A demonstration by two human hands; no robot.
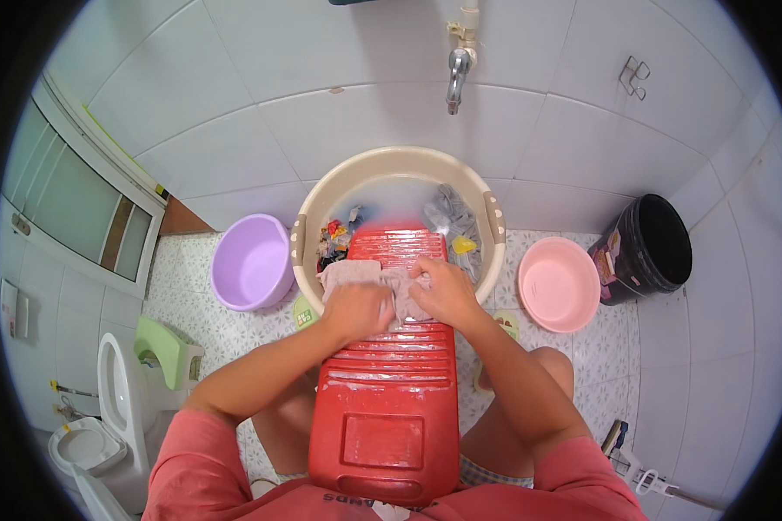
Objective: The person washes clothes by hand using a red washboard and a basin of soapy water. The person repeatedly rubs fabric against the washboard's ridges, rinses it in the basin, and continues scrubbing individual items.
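Note:
A red plastic washboard (384, 371) slopes from my lap into a large beige plastic tub (401, 156). Across its ridges lies a wet pinkish-beige cloth (352, 272). My left hand (358, 309) presses on the cloth with curled fingers, its fingertips partly hidden. On the cloth's right part, my right hand (444, 291) grips a fold between thumb and fingers. Cloudy water fills part of the tub. Grey wet fabric (453, 211) lies at its right side, with a small yellow piece (463, 245) on top. Several multicoloured fabrics (333, 242) sit at the left.
A purple basin (251, 264) stands left of the tub; a pink basin (559, 284) and a black bucket (645, 251) stand right. A chrome tap (457, 81) juts from the wall above. A green stool (168, 352) and a white toilet (122, 404) are at the left.

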